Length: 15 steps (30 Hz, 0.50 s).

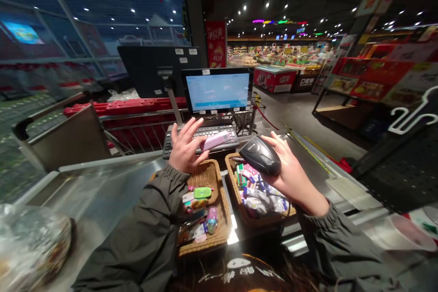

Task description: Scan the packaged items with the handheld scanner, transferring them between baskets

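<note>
My left hand (185,146) is raised over the counter and pinches a small pink packet (215,140) between thumb and fingers, the other fingers spread. My right hand (287,169) grips a black handheld barcode scanner (260,155), its head turned toward the pink packet. Both hands hover in front of a keyboard (205,133) and a lit checkout monitor (218,90). Below them stand two wicker baskets: the left basket (208,175) holds small coloured items, the right basket (239,205) holds wrapped sweets and packets.
A steel checkout counter (102,191) runs to the left, with a clear plastic bag of goods (30,242) at its near left end. Red shopping carts (137,123) stand behind the counter. Store shelves (376,77) and an aisle lie to the right.
</note>
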Motion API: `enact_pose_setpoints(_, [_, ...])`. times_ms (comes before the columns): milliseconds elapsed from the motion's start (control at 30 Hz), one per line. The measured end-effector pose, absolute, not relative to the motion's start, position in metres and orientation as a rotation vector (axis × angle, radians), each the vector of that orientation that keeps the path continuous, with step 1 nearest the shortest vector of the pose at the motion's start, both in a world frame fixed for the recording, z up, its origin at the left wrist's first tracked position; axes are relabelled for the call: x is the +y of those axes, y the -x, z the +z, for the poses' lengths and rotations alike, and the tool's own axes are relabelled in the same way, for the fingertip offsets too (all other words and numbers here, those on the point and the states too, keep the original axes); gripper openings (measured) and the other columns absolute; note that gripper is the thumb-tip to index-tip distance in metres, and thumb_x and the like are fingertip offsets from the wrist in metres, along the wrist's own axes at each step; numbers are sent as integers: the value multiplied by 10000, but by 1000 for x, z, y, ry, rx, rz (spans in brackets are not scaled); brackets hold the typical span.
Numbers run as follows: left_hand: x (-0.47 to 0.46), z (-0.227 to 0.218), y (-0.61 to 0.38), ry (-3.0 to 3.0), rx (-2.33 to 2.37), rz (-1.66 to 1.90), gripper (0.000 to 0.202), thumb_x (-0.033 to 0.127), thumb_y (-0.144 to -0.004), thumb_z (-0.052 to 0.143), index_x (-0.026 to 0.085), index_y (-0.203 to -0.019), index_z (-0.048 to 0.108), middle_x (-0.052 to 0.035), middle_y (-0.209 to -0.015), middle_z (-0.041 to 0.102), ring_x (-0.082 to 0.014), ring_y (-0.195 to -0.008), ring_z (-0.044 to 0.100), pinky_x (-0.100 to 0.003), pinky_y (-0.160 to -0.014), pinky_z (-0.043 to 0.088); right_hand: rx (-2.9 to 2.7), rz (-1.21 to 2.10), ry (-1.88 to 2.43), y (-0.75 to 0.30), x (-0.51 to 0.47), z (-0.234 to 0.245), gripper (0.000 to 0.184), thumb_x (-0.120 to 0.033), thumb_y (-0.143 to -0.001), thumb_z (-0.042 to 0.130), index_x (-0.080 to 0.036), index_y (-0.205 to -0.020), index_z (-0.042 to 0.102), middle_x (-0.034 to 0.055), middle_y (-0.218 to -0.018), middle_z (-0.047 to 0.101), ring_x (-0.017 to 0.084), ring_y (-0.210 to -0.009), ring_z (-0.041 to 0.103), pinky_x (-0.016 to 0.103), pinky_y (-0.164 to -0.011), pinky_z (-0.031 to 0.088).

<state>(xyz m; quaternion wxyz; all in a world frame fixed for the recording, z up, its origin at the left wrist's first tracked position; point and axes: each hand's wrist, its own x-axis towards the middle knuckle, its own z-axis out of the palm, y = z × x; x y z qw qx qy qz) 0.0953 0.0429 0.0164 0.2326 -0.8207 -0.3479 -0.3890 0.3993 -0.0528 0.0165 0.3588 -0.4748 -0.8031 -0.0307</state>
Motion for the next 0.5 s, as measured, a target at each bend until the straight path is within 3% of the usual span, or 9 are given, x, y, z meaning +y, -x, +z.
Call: enact_pose_setpoints(500, [27,12,-32,2262,-1163,-997,175,342,-816,665,224,-943,694,-120,-1517,464,-315,-1434,388,-569,-1214,60,-2186,-52,1125,-330,-50,15,460,-258,-787,590,-182,-1241,574,187,-1479,455,422,-1482,228,726,-1131,232])
